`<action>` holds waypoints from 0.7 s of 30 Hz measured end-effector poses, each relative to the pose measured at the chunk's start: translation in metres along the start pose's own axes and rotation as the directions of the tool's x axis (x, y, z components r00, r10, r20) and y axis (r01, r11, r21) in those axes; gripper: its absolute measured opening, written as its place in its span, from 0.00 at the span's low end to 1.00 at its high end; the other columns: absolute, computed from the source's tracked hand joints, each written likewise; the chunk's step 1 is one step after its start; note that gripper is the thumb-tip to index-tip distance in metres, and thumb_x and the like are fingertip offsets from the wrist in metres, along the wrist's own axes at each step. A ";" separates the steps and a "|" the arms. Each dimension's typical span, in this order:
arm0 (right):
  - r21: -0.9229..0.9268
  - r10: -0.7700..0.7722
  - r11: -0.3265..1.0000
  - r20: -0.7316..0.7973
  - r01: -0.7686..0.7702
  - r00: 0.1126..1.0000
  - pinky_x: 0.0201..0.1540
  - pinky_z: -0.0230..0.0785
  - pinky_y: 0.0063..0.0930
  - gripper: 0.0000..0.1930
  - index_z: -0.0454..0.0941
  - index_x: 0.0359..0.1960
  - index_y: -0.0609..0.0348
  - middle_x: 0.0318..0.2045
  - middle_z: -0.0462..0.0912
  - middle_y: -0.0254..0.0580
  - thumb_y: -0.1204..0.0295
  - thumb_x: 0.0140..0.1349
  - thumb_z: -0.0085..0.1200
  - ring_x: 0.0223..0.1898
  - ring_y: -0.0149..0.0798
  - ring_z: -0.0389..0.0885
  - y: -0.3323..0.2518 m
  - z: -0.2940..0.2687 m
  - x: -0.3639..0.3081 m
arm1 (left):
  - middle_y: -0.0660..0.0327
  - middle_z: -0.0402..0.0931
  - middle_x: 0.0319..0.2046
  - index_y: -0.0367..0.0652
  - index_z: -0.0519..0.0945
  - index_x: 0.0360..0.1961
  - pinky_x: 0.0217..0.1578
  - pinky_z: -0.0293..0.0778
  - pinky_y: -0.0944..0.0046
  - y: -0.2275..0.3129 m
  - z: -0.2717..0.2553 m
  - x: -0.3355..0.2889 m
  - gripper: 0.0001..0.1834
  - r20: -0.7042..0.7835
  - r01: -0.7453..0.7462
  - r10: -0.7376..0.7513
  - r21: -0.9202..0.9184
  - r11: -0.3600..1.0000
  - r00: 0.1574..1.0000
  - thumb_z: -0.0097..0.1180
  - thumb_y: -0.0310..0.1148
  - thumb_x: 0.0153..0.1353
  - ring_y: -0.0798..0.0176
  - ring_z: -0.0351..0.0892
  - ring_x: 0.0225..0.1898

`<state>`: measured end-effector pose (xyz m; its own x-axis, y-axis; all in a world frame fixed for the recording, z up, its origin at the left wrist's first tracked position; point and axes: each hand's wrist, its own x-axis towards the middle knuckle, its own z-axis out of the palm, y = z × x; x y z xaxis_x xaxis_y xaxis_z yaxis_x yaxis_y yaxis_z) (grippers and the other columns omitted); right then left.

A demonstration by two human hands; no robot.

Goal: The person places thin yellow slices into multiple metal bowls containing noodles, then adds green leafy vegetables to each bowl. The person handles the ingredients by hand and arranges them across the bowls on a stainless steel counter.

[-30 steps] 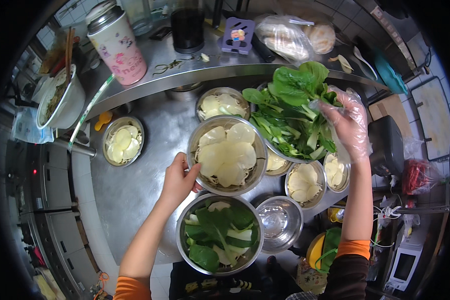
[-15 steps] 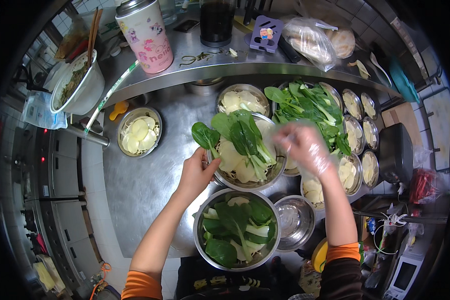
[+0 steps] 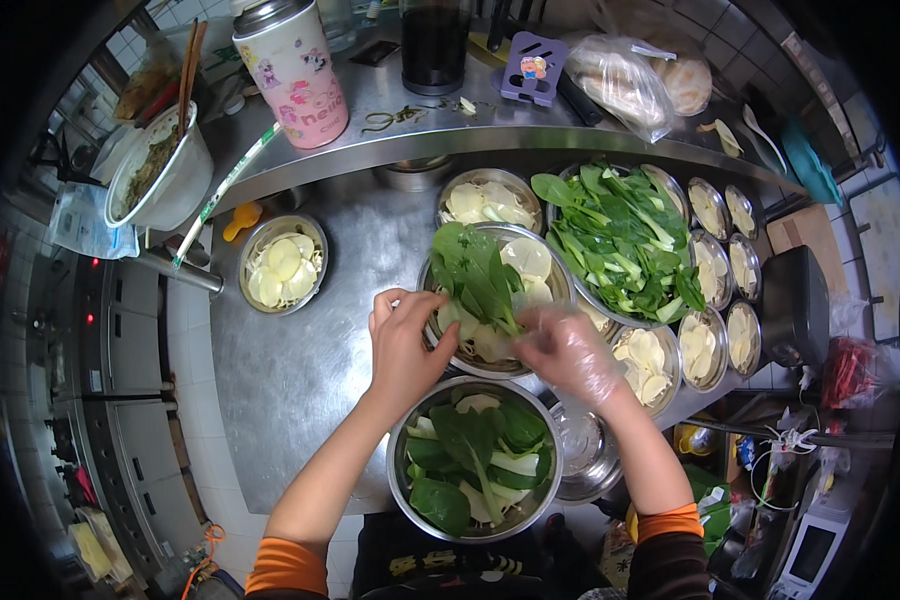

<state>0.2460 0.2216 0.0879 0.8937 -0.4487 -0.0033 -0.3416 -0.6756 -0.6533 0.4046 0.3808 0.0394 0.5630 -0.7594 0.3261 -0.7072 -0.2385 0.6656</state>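
In the middle of the steel counter stands a metal bowl (image 3: 567, 283) with pale round slices and shreds, and leafy greens (image 3: 470, 268) lying over them. My right hand (image 3: 570, 352), in a clear plastic glove, pinches the stem end of these greens above the bowl's near right side; its fingertips are slightly blurred. At the left rim is my bare left hand (image 3: 407, 335), its thumb and fingers apart beside the leaves. Nearer to me, another metal bowl (image 3: 395, 470) holds large green leaves with white stems over pale slices.
A large bowl heaped with cut greens (image 3: 625, 240) sits right of centre, with several small bowls of slices (image 3: 705, 350) beside it. One more slice bowl (image 3: 282, 265) stands left. A stacked metal bowl (image 3: 590, 450) is near right. The raised shelf (image 3: 370, 150) holds a pink tumbler (image 3: 295, 75).
My right hand has moved down and left onto the greens' stems. The leaves in the middle bowl have been gathered together. My left hand has loosened from the leaf at the left rim.
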 end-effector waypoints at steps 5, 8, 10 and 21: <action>0.155 0.069 0.987 -0.109 -0.052 0.992 0.30 0.72 0.31 0.12 0.79 0.35 0.67 0.29 0.81 0.50 0.72 0.51 0.64 0.27 0.42 0.82 0.007 -0.001 -0.006 | 0.59 0.74 0.44 0.43 0.78 0.45 0.51 0.62 0.53 0.003 -0.005 0.006 0.20 -0.059 -0.056 0.056 0.005 0.998 0.997 0.63 0.30 0.47 0.51 0.68 0.46; 0.132 0.179 0.978 -0.136 -0.161 0.974 0.30 0.72 0.31 0.12 0.80 0.35 0.67 0.28 0.81 0.50 0.72 0.52 0.64 0.26 0.42 0.81 0.012 -0.006 -0.008 | 0.53 0.68 0.56 0.46 0.76 0.52 0.54 0.61 0.49 0.011 -0.004 0.015 0.25 -0.021 -0.093 0.094 0.019 0.995 0.995 0.61 0.30 0.49 0.48 0.65 0.53; -0.098 0.067 0.992 -0.068 -0.073 0.995 0.29 0.72 0.31 0.12 0.80 0.35 0.67 0.26 0.81 0.49 0.72 0.52 0.64 0.25 0.41 0.81 0.019 -0.012 -0.002 | 0.53 0.63 0.60 0.47 0.74 0.55 0.57 0.59 0.48 0.019 -0.004 0.019 0.27 0.072 -0.193 0.184 0.140 0.971 0.980 0.61 0.32 0.50 0.46 0.62 0.57; -0.535 0.149 0.814 -0.184 -0.226 0.972 0.45 0.73 0.41 0.17 0.81 0.37 0.61 0.37 0.81 0.57 0.64 0.48 0.63 0.40 0.52 0.80 0.116 -0.044 0.034 | 0.50 0.61 0.61 0.47 0.78 0.48 0.61 0.52 0.40 0.033 -0.015 0.020 0.23 0.250 -0.296 0.245 0.191 0.936 0.937 0.64 0.38 0.49 0.43 0.57 0.63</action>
<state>0.2242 0.1024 0.0454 0.7641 -0.6440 0.0384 -0.6356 -0.7616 -0.1262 0.3989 0.3665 0.0782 0.2472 -0.9213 0.3002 -0.9100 -0.1144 0.3984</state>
